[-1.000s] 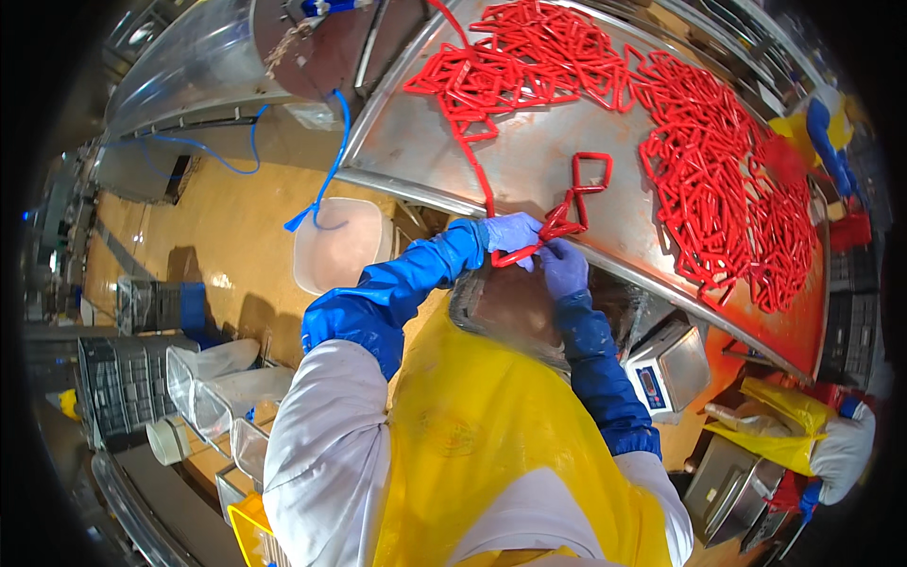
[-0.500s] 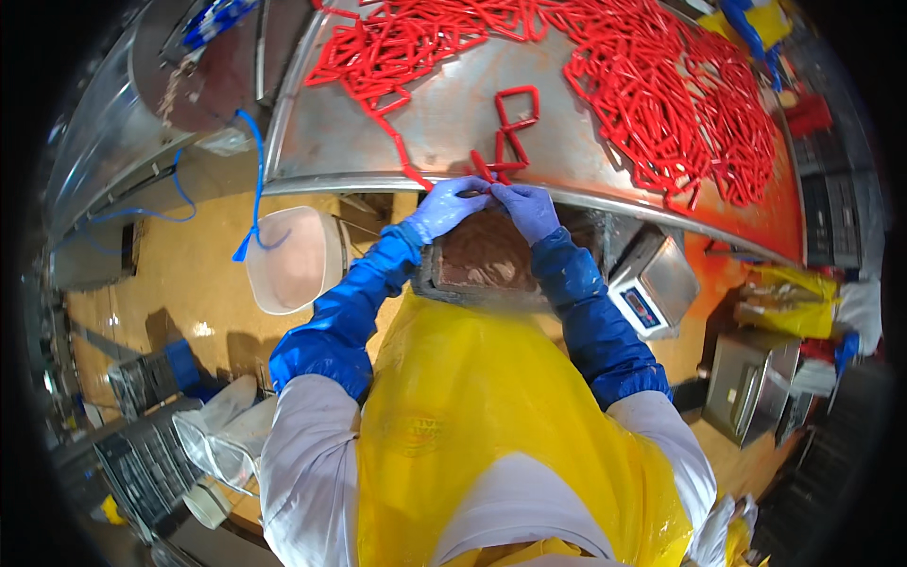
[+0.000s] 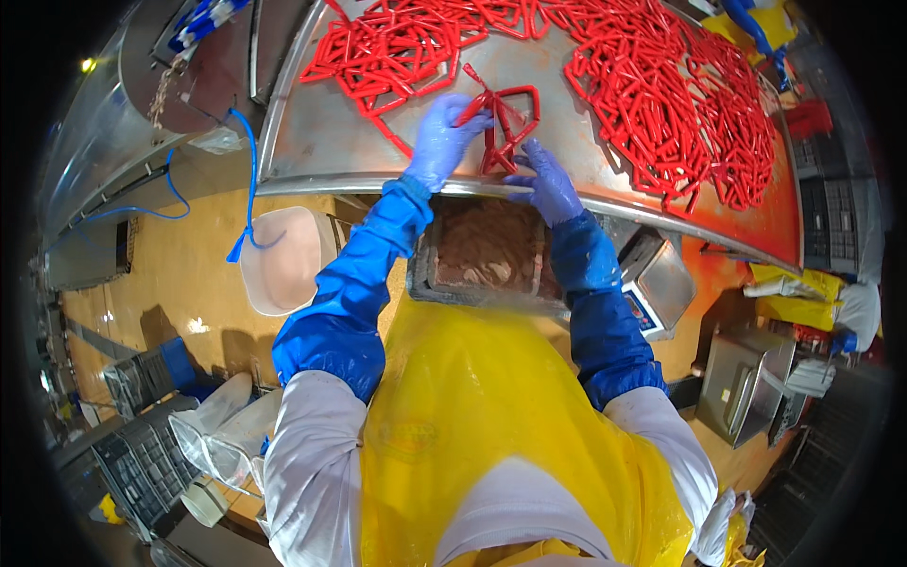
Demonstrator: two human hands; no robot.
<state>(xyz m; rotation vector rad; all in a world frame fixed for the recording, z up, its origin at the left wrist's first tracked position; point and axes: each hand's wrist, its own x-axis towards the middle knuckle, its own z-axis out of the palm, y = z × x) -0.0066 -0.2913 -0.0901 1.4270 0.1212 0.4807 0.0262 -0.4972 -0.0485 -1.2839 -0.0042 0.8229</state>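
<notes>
Both my hands wear purple gloves and blue sleeve covers. My left hand (image 3: 442, 140) is shut on a short string of linked red sausages (image 3: 503, 123) lying on the steel table (image 3: 331, 142). My right hand (image 3: 548, 184) touches the lower end of the same string near the table's front edge. Large heaps of linked red sausages (image 3: 652, 85) cover the table beyond my hands. Below the table edge, between my forearms, stands a dark crate (image 3: 487, 253) filled with a brownish mass.
A white bucket (image 3: 279, 260) hangs left of the crate, with a blue hose (image 3: 248, 180) above it. A weighing scale (image 3: 657, 283) stands to the right. Another person in yellow and white (image 3: 822, 302) works at far right. Grey crates (image 3: 142, 454) stack at lower left.
My hands have moved further onto the table with the short sausage string. The view has swung, so the crate and the table edge sit more centrally.
</notes>
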